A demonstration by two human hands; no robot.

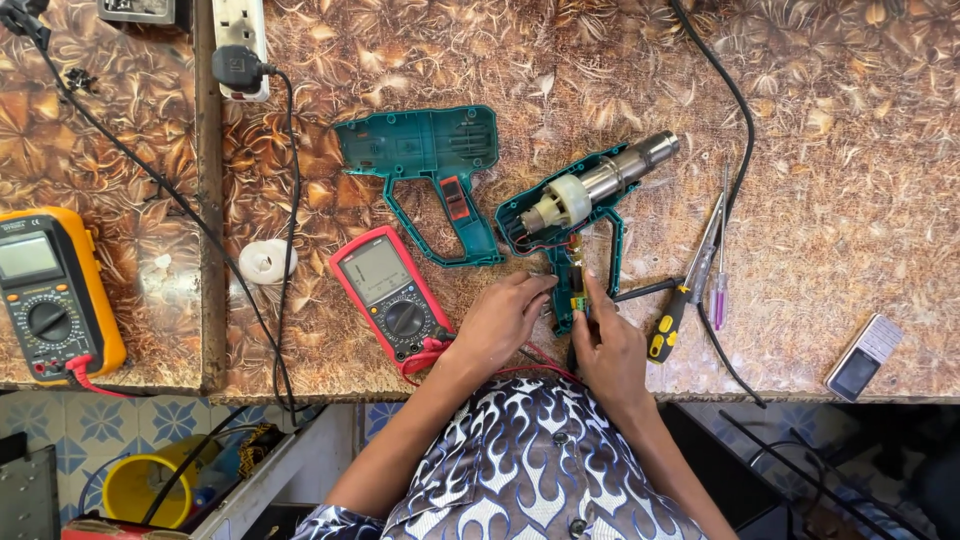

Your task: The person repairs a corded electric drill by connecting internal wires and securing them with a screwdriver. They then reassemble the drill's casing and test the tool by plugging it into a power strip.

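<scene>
An opened teal heat gun lies on the brown patterned table, its metal nozzle pointing up right and its wiring bare. My left hand and my right hand meet at the handle's lower end, fingers pinched around small parts at the switch; a thin probe seems held there. The detached teal housing half lies to the left. A red multimeter sits beside my left hand with red leads running under my wrists.
A yellow multimeter lies far left. A white tape roll, a power strip with a black plug, black cables, pliers, a purple screwdriver and a phone lie around. A yellow bucket stands below.
</scene>
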